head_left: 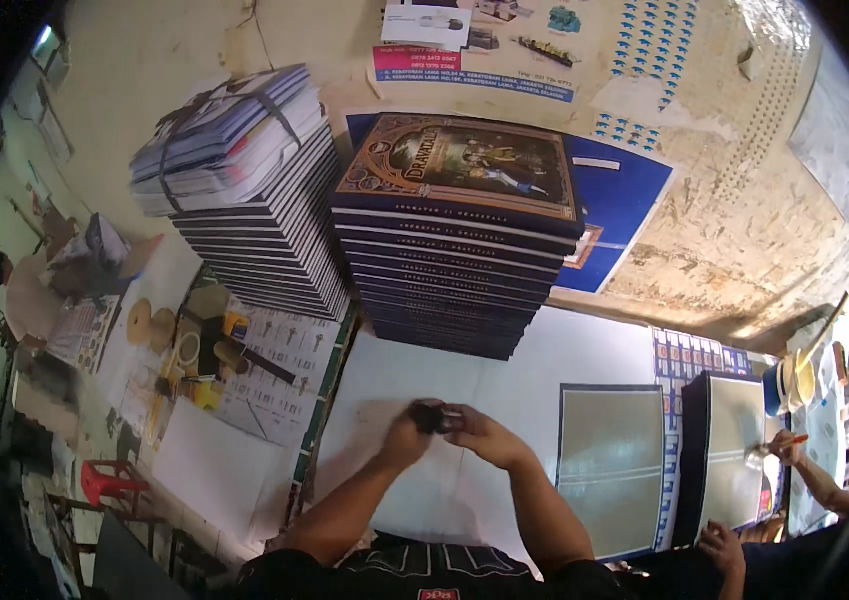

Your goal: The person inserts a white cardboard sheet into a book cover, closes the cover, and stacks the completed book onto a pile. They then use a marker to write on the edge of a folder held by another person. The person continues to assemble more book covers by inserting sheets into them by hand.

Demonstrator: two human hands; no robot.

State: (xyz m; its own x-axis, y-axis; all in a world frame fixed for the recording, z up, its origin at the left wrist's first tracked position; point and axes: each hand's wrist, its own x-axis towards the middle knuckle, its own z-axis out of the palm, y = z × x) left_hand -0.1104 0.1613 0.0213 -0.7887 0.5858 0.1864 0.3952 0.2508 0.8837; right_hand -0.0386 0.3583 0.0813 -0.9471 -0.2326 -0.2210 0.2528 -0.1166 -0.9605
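Black and too small to identify, a chunky object [431, 415] seems clamped in the fingers of my left hand [406, 440] and right hand [487, 438], over the white tabletop [365, 390]. Far off, stacked dark hardback books [450, 285] look finished; right, a flat grey-green cover panel [610, 430] looks unfinished. Open room lies between; the tabletop's edge runs left.

We hold a small dark object [430, 414] between our left hand [406, 438] and right hand [486, 438] over the white tabletop [600, 345], near the tall stack of hardcover books [455, 265].
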